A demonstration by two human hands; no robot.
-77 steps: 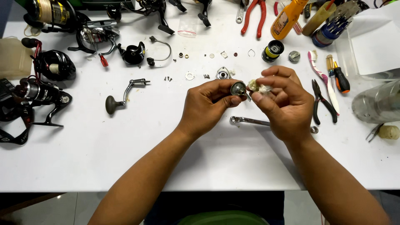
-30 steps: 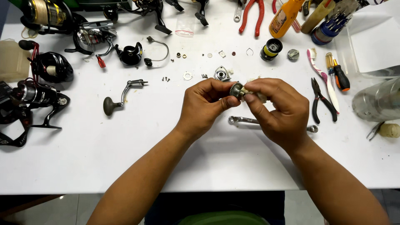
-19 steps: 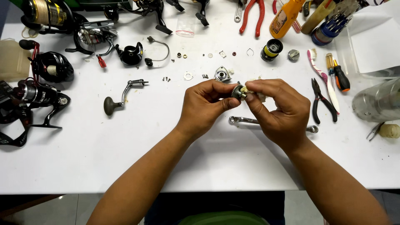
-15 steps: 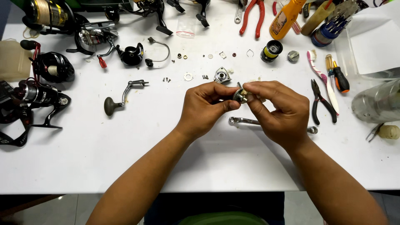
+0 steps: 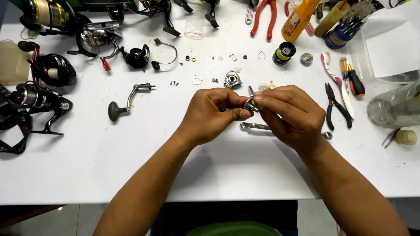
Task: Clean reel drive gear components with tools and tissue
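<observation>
Both hands meet over the middle of the white table (image 5: 87, 166). My left hand (image 5: 212, 114) and my right hand (image 5: 291, 114) pinch one small round metal reel part (image 5: 250, 104) between their fingertips, a short shaft sticking up from it. A little tuft of white material (image 5: 266, 86) shows just behind my right fingers. Under my right hand lies a silver wrench (image 5: 254, 126). A small grey reel housing piece (image 5: 232, 79) sits just beyond the hands, with washers and screws (image 5: 196, 80) scattered to its left.
A reel handle (image 5: 127, 99) lies left of the hands. Several fishing reels (image 5: 50, 70) crowd the left edge and back. Pliers (image 5: 334, 105), screwdrivers (image 5: 354, 81), a toothbrush (image 5: 334, 78), an orange bottle (image 5: 297, 19), red pliers (image 5: 262, 15) and clear plastic containers (image 5: 393, 105) fill the right side.
The hands have stayed in place over the table centre. The right fingers have closed further over the small metal part and turned it, hiding most of it.
</observation>
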